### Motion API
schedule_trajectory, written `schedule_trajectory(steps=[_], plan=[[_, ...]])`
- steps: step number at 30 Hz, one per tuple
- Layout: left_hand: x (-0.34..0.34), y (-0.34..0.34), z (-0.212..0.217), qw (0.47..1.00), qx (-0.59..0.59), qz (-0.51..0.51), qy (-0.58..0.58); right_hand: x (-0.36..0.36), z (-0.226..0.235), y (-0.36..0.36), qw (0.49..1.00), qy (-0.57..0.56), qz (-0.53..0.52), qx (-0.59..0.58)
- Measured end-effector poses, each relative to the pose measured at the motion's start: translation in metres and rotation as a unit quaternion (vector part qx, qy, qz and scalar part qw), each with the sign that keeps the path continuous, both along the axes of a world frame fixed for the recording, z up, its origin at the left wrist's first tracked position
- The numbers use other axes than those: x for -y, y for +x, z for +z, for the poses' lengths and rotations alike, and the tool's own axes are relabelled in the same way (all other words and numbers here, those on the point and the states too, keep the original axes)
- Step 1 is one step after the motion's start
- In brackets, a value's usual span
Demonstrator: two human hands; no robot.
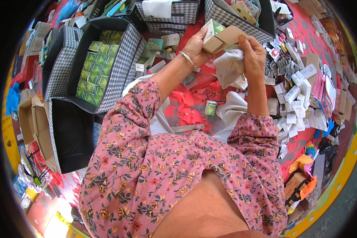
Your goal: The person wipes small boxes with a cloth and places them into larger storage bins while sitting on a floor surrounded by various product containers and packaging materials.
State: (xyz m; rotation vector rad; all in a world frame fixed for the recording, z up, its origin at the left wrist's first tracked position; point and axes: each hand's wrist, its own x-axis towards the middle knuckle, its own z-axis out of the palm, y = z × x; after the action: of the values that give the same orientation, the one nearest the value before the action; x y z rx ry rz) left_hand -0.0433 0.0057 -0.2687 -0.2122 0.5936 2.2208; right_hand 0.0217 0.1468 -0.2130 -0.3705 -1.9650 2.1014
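Note:
My left hand [194, 48] is closed around a small green and white cardboard box [213, 43], held tilted above the floor. One end of the box has its brown flap [231, 36] folded out. My right hand [254, 56] pinches the edge of this flap between thumb and fingers. A whitish cloth [229, 65] hangs from the same hand, tucked against the palm. Below, between my knees, a similar green box [211, 108] stands on the red floor covering. Another small white and green box [141, 64] lies left of my forearm.
At left, a houndstooth bin [127, 59] holds rows of green boxes. A black-lined bin [71, 135] sits nearer me. More houndstooth bins [168, 12] stand at the far side. Right of me spreads a heap of small white boxes [295, 99] and dark packets [279, 63].

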Motion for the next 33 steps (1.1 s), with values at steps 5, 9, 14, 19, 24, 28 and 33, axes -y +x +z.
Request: schedule_trajectory(steps=[5,9,14,19,24,28,33], plan=[[0.005,-0.002,0.000,0.986,0.055,-0.069,0.139,-0.005,-0.004,-0.005,0.973,0.206,-0.089,-0.060],[0.010,-0.002,0.007,0.986,0.025,-0.104,0.125,-0.007,0.002,-0.003,0.992,-0.018,-0.123,-0.015],[0.008,0.000,0.007,0.986,-0.111,-0.122,-0.003,-0.007,0.007,0.003,0.989,-0.098,-0.115,0.005],[0.009,0.007,0.028,0.980,-0.085,-0.148,-0.102,-0.009,0.003,0.003,0.991,-0.022,-0.129,-0.029],[0.004,0.009,0.022,0.983,-0.110,-0.109,-0.096,0.004,0.009,0.006,0.952,0.260,-0.118,-0.106],[0.003,0.008,0.016,0.970,-0.156,-0.127,-0.137,0.010,0.010,0.005,0.841,0.498,-0.108,-0.180],[0.008,0.005,0.026,0.962,-0.147,-0.130,-0.188,0.012,0.009,0.005,0.810,0.543,-0.084,-0.206]])
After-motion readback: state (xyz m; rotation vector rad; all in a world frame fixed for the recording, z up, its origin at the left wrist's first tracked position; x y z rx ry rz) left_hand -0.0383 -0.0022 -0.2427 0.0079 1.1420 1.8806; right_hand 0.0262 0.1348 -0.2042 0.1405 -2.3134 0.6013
